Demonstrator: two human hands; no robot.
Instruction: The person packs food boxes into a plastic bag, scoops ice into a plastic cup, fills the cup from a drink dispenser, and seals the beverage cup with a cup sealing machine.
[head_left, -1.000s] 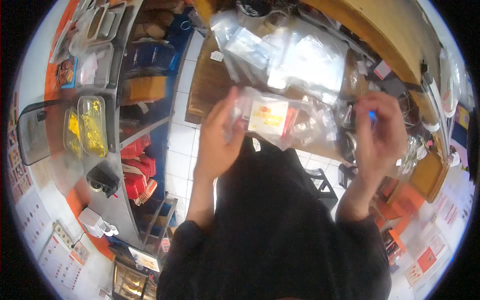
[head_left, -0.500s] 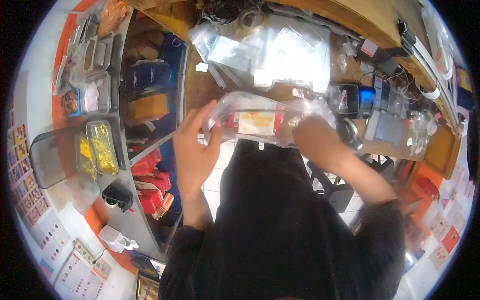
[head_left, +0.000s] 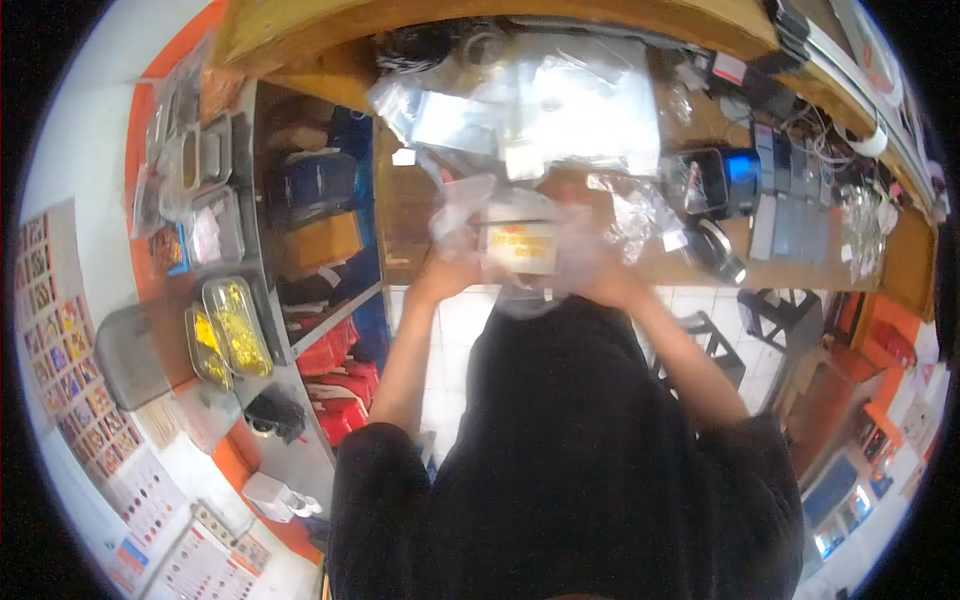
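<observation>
Between my hands, in front of my body, is a clear plastic bag point(head_left: 525, 300), blurred by motion. Inside it or behind its film shows a cream label point(head_left: 522, 247) with yellow lettering and a dark line near its top. My left hand point(head_left: 447, 276) grips the bag's left side, its fingertips smeared and partly behind the plastic. On the right side, my right hand point(head_left: 617, 283) holds the bag too, fingers also blurred. Just beyond my right hand lies crumpled clear plastic point(head_left: 640, 215) on the wooden table point(head_left: 410, 220).
Clear plastic sleeves point(head_left: 585, 105) lie at the table's back. Right of them are a dark container point(head_left: 698, 180), a tape roll point(head_left: 716, 250) and grey boxes point(head_left: 790, 225). Left, a shelf bears tubs with yellow contents point(head_left: 236, 325). A wooden ledge point(head_left: 500, 15) overhangs the back; a black stool point(head_left: 705, 345) stands below.
My left hand has gone from loosely spread at the bag's left end to gripping lower. The bag has turned and bunched, and the red beside the label is now hardly visible. The view has shifted.
</observation>
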